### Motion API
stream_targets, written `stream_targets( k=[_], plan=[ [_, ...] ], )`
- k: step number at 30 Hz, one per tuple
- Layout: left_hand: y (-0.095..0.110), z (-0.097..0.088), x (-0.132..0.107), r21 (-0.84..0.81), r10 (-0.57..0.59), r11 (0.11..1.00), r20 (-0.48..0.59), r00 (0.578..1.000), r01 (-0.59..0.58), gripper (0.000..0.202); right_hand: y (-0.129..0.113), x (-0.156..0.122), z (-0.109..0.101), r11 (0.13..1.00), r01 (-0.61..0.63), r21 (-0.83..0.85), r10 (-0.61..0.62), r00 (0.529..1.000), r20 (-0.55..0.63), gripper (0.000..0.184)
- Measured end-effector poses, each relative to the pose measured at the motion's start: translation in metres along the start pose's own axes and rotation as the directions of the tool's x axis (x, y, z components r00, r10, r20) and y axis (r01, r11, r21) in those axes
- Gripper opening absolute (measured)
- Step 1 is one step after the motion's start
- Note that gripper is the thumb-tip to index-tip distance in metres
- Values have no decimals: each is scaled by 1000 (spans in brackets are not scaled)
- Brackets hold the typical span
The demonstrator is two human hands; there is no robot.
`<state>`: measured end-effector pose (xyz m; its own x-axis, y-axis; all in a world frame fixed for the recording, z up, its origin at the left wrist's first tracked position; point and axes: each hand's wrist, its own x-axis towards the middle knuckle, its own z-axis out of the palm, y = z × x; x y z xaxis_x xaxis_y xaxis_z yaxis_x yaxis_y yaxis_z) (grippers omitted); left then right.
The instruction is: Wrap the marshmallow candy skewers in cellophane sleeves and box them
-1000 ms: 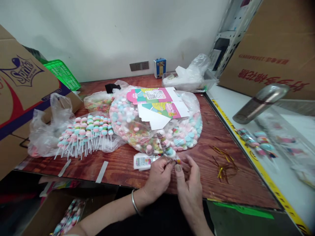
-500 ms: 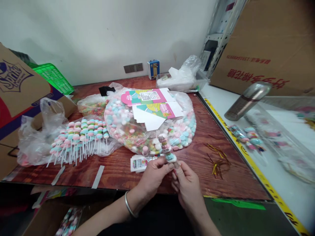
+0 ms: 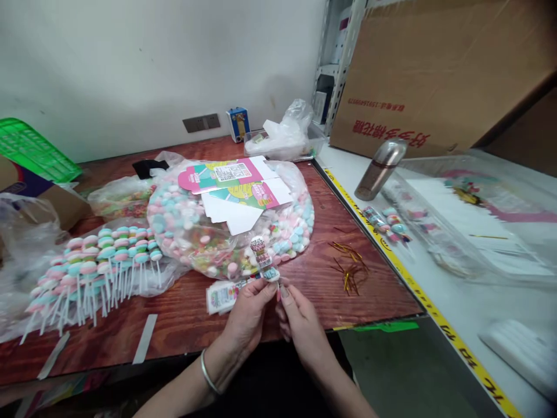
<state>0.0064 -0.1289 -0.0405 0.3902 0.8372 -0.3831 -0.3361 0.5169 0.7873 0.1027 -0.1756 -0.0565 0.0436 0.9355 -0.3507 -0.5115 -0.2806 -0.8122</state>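
My left hand (image 3: 249,313) and my right hand (image 3: 299,318) meet at the front edge of the wooden table (image 3: 374,290), both pinched on a wrapped candy lollipop (image 3: 263,258) that stands upright between the fingertips. A small stack of printed wrappers (image 3: 221,296) lies just left of my left hand. Behind it sits a big clear bag of pastel candies (image 3: 183,226) with flat printed cartons (image 3: 235,184) on top. A row of stacked candy lollipops on white sticks (image 3: 93,261) lies on plastic to the left.
Gold twist ties (image 3: 348,268) lie right of my hands. A steel flask (image 3: 380,168) and wrapped lollipops (image 3: 389,223) rest on the white bench with yellow tape at right. Cardboard boxes (image 3: 435,75) stand behind; a green basket (image 3: 30,151) sits far left.
The lollipop went from lying low between my fingers to standing upright. My view has swung to the right, so everything on the table shifted left in the picture.
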Motion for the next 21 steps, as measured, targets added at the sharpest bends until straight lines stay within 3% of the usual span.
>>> stream_targets(
  k=[3,5,7,10,13,15,17,19,21],
  plan=[
    [-3,-1,3,15,55,998,-35,998,-55,25,-1,-2,-1,945,219,-244,-250,963,-103,33],
    [-2,-3,3,18,62,998,-19,998,-61,23,2,-3,-2,889,292,-354,-343,935,-90,34],
    [-1,-5,2,-10,-31,999,64,998,31,27,7,-4,-3,892,284,-353,-315,948,-33,37],
    [0,-8,-1,-37,-195,977,229,954,209,29,13,-7,-2,896,265,-355,-239,964,117,45],
    [0,-9,-1,-27,-185,980,252,950,198,23,3,-9,-8,856,304,-418,-209,943,258,53],
    [2,-9,3,7,-104,994,195,975,105,22,-18,-5,-24,775,346,-529,-247,936,251,52],
    [8,-11,9,79,30,996,110,993,-39,23,-48,5,-52,600,355,-717,-371,918,144,40],
    [16,-16,13,178,146,972,58,988,-154,25,-80,23,-89,465,297,-834,-502,864,27,26],
    [23,-22,16,285,196,937,45,980,-200,27,-108,45,-127,343,205,-917,-612,789,-53,22]
  ],
)
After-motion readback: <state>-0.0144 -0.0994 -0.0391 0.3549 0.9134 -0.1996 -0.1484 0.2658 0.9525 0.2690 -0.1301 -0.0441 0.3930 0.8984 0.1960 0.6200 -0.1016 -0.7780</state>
